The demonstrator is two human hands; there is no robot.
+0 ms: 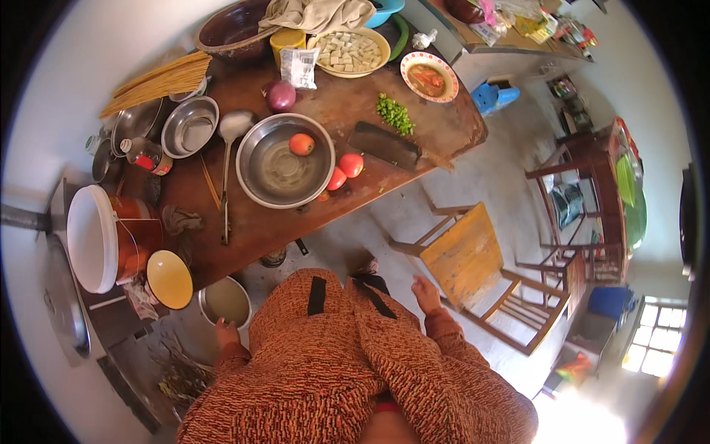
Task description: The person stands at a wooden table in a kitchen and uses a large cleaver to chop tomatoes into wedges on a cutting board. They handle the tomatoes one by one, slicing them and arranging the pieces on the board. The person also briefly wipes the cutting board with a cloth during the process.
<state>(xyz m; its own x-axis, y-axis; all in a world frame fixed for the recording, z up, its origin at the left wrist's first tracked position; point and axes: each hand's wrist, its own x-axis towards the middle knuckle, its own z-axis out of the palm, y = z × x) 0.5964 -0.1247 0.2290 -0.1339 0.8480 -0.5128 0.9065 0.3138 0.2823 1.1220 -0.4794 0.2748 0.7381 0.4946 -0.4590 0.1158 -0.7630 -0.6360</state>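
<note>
- We marked the left hand (227,333) low, just beside the round pale bucket of cloudy liquid (205,307); too small to tell whether its fingers were open or curled, or whether it touched the rim.
- We marked the right hand (425,294) as loosely open, fingers forward, near the yellow-brown wooden chair (462,255) on its right; contact unclear.
- We saw the brown wooden table (259,222) ahead of both hands.
- Ahead, between the hands, we logged the round silver metal basin (248,159), one red tomato (301,144) inside; two more red tomatoes (351,165) lay just outside its rim.
- Closer to the right hand's line, we noted the dark-bladed cleaver (384,146) lying flat, and beyond it the chopped green pieces (396,113).
- Far ahead of the right hand, we had the red-and-white patterned round bowl (405,70).
- Ahead of the left hand, we got the long-handled metal ladle (235,126); the purple round onion (281,96) sat further off.
- Left of the left hand, we tagged the round yellow bowl (170,279), tilted beside the orange bucket with a white rim (137,244).
</note>
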